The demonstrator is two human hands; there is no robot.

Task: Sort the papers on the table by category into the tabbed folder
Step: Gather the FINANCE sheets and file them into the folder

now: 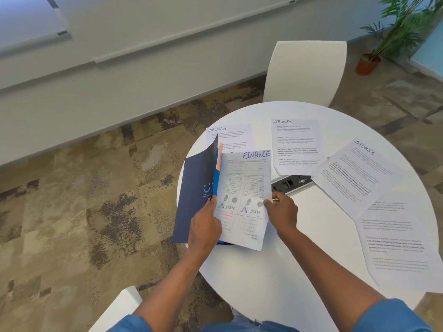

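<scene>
The fingers of the left hand [203, 226] curl round the lower edge of the dark blue folder cover [194, 195], holding it lifted open at the nine o'clock side of the round white tabletop [275, 271]. The fingers of the right hand [282, 209] pinch the right edge of the FINANCE sheet [244, 192], which lies tilted over the open tabbed folder, just beside an orange tab [219, 156] and a blue divider edge [215, 183]. Behind the folder, at eleven o'clock, a SPORTS sheet [237, 135] lies partly hidden by the raised cover. A second SPORTS sheet [296, 144] lies flat at twelve o'clock, and a third SPORTS sheet [357, 173] lies skewed at two o'clock, its corner over a socket panel [291, 183] set near the tabletop's middle. Another printed sheet [395, 238] lies at four o'clock, its heading unreadable. A white chair [304, 70] stands beyond the tabletop, and a potted plant [369, 63] further off at one o'clock.
</scene>
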